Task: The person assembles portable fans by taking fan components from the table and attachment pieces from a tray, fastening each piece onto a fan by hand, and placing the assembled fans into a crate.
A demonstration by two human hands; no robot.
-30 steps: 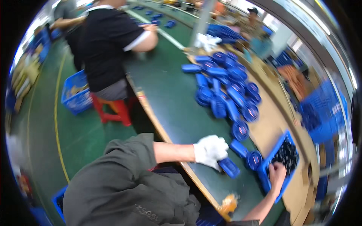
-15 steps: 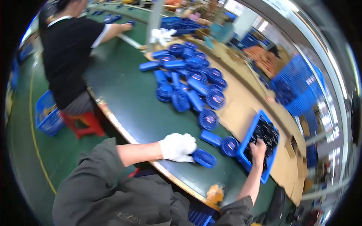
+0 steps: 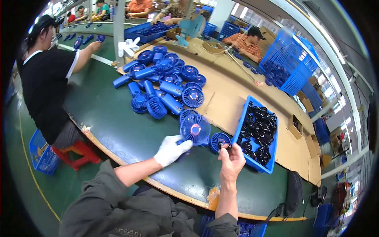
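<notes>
A blue fan (image 3: pixel 195 129) is over the counter (image 3: pixel 114 126), gripped from below by the gloved left hand (image 3: pixel 173 151). To its right, the bare right hand (image 3: pixel 231 162) pinches a small black part (image 3: pixel 226 146), near a blue tray (image 3: pixel 258 167) of black pieces (image 3: pixel 258 128). More fans (image 3: pixel 169 89) lie piled beyond.

Fans (image 3: pixel 172 104) left of parts tray (image 3: pixel 257 166)

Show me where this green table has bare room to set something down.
The tabletop is bare left of the left hand, between fan pile and wooden edge, and between right hand, blue tray and black bag. Crowded: the pile and filled tray.
</notes>
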